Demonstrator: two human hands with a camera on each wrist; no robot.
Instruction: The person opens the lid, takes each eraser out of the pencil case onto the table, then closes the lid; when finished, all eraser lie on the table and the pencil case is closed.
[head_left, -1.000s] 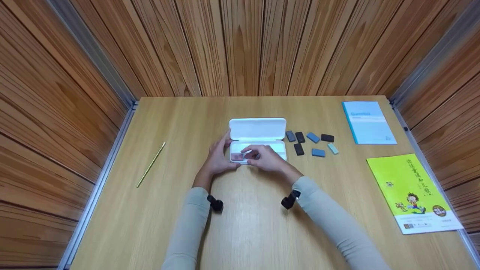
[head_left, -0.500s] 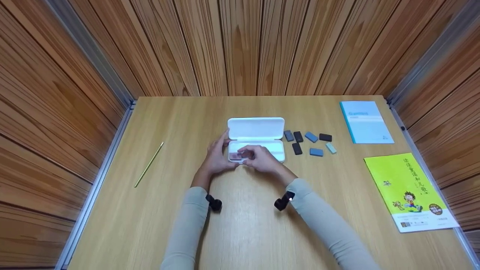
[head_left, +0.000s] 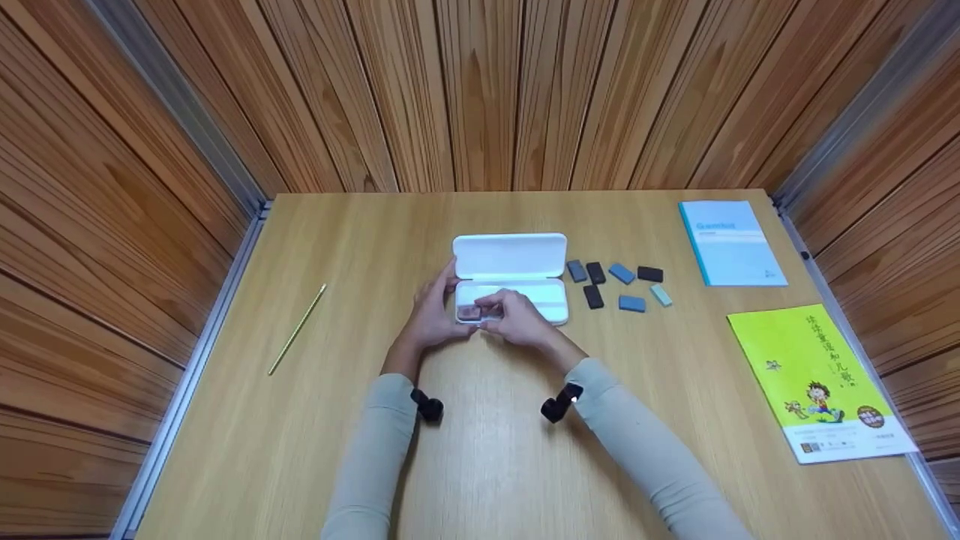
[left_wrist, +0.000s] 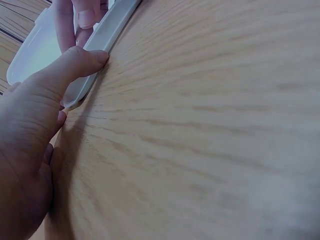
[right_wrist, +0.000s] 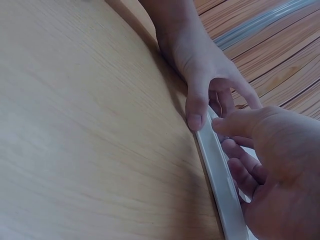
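The white case (head_left: 510, 279) lies open at the centre of the head view, lid (head_left: 509, 257) folded back toward the wall and the shallow tray (head_left: 525, 296) toward you. Judge it a light, thin-walled plastic shell: stiff enough to hold its shape, but smooth and likely to skate on the desk (head_left: 480, 450) if you push it from one side only. Its rim is the place to hold it, and you already have that.

Your left hand (head_left: 433, 315) braces the tray's left end, thumb pressed against the near edge, as the left wrist view shows (left_wrist: 75, 65). Your right hand (head_left: 517, 319) is curled over the tray's left portion, fingers dipping inside where a small pinkish piece (head_left: 471, 312) sits; whether the fingertips are pinching that piece I cannot tell, since they cover it. The right wrist view shows only the curled fingers (right_wrist: 245, 170) over the case edge (right_wrist: 220, 185).

Just right of the case a scatter of small blocks (head_left: 619, 283), dark, blue and pale green, rests loose. They look hard, light and easy to nudge, so take each by its long sides.

Further out, a blue booklet (head_left: 730, 241) lies at upper right, a yellow-green booklet (head_left: 821, 382) at lower right, and a pencil (head_left: 298, 328) at the left.
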